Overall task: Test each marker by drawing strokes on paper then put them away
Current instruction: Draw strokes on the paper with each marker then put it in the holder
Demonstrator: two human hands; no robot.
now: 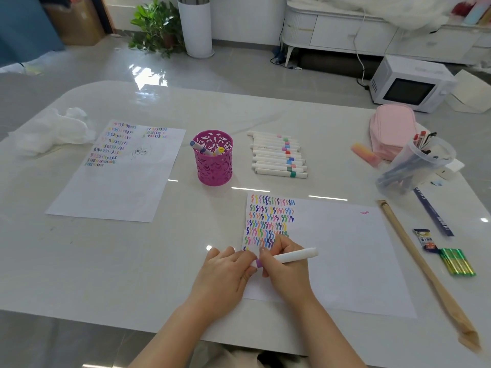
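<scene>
My right hand (285, 264) grips a white marker (295, 255) that lies nearly level over the lower left of the near paper sheet (350, 256). My left hand (228, 269) pinches the marker's purple cap end (259, 262) beside the right hand. Rows of coloured zigzag strokes (271, 221) fill the sheet's upper left. A row of several white markers (279, 158) lies behind the sheet. The pink pierced pen cup (214, 166) stands to their left with two markers in it.
A second stroked sheet (119, 181) lies at the left, crumpled tissue (50, 131) beyond it. At the right are a pink pouch (392, 128), a clear tub of pens (417, 163), a long wooden stick (425, 266), a ruler and green packets.
</scene>
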